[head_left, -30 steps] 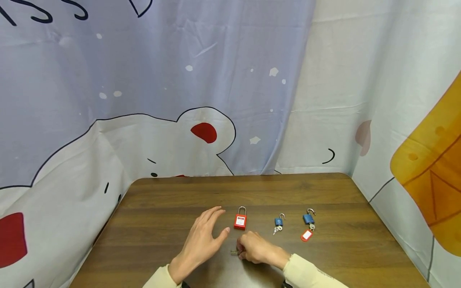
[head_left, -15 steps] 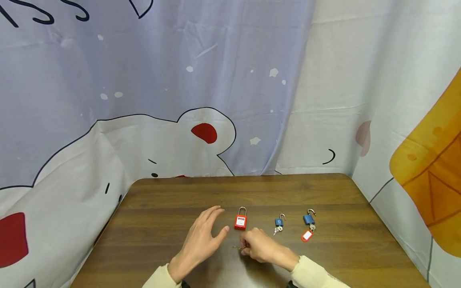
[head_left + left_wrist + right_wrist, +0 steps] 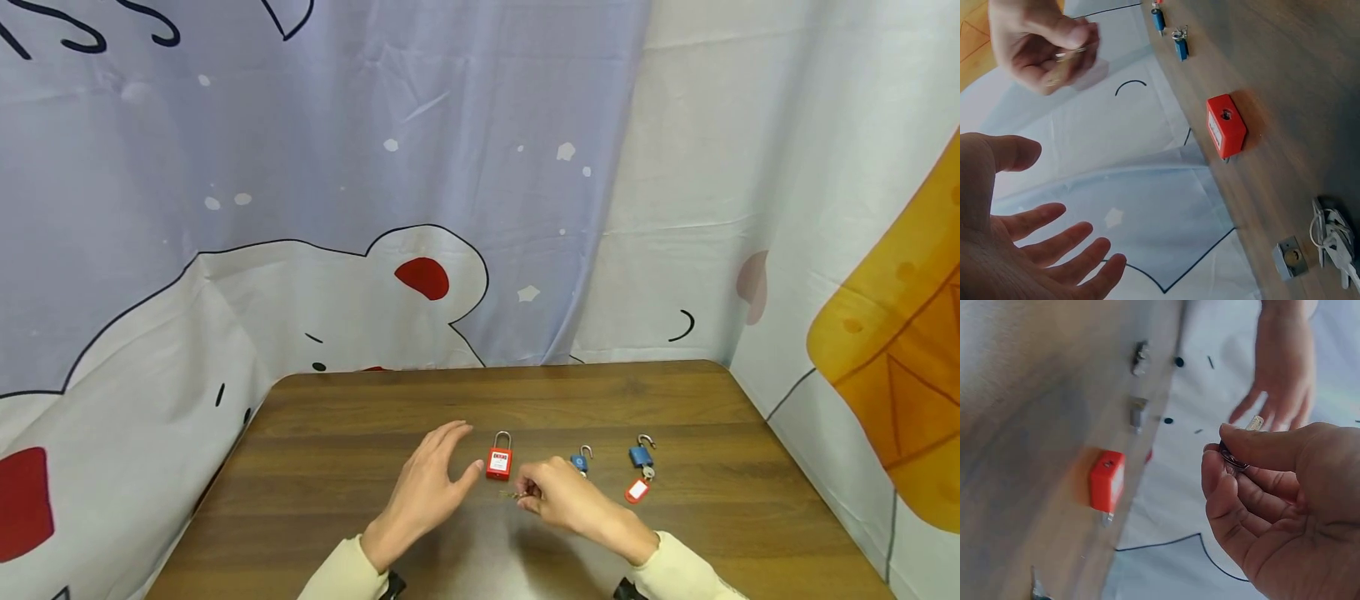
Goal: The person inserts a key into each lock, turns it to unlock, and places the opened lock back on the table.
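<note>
My right hand pinches a small key between thumb and fingers, its blade sticking out past the thumb. A ring shows at the fingertips in the right wrist view. Raised beside it on the left is my left hand, fingers spread and holding nothing. Between and beyond the hands a red padlock with a white label lies on the table; in the left wrist view its keyhole faces the camera. To the right lie a blue padlock, partly hidden by my right hand, and another blue padlock, both with raised shackles.
A red key tag hangs from the farther-right blue padlock's keys. In the left wrist view a silver padlock and a bunch of keys lie on the wooden table; my left hand covers that area in the head view. A printed curtain stands behind.
My right hand has moved up and to the right with the key, lifting off the table, and now partly covers the nearer blue padlock. The left hand has barely shifted.
</note>
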The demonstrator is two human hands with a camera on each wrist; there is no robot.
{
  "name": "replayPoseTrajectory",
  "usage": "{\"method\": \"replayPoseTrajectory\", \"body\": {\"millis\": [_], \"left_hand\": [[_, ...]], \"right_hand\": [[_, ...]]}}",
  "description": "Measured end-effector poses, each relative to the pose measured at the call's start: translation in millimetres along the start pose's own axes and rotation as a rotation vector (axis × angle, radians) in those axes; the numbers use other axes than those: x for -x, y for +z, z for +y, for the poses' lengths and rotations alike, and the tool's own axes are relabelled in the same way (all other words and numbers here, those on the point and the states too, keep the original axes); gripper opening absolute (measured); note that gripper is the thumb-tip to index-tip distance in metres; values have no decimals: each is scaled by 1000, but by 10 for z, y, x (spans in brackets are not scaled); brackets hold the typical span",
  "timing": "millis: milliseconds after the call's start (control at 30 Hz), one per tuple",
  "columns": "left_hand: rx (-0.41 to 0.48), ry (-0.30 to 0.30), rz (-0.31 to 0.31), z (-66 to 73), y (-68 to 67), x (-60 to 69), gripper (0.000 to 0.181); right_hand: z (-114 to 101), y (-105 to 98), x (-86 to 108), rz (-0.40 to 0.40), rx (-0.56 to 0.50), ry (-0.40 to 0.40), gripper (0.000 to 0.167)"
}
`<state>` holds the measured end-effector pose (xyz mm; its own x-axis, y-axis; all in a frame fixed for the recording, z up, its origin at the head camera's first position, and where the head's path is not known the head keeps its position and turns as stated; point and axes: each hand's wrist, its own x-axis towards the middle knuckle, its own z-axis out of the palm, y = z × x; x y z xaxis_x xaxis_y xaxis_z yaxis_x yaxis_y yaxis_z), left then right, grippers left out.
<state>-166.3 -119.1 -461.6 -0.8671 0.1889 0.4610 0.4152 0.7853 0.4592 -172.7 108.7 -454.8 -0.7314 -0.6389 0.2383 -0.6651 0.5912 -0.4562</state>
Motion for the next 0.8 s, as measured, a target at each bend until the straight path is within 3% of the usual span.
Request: {"method": "replayPoseTrajectory", "body": {"millis": [200,467,800], "left_hand": [[25,-20,-32,24,111,-135,53],[21,-44,-148,14,326,-285,59],[54,-127,-238,-62,568,-386,63]], "right_hand": [[-36,-173,52,43,-11,28,17],[-59,-325,93,109,11,15,16],[-57,-426,132,144,26,27,16]]}}
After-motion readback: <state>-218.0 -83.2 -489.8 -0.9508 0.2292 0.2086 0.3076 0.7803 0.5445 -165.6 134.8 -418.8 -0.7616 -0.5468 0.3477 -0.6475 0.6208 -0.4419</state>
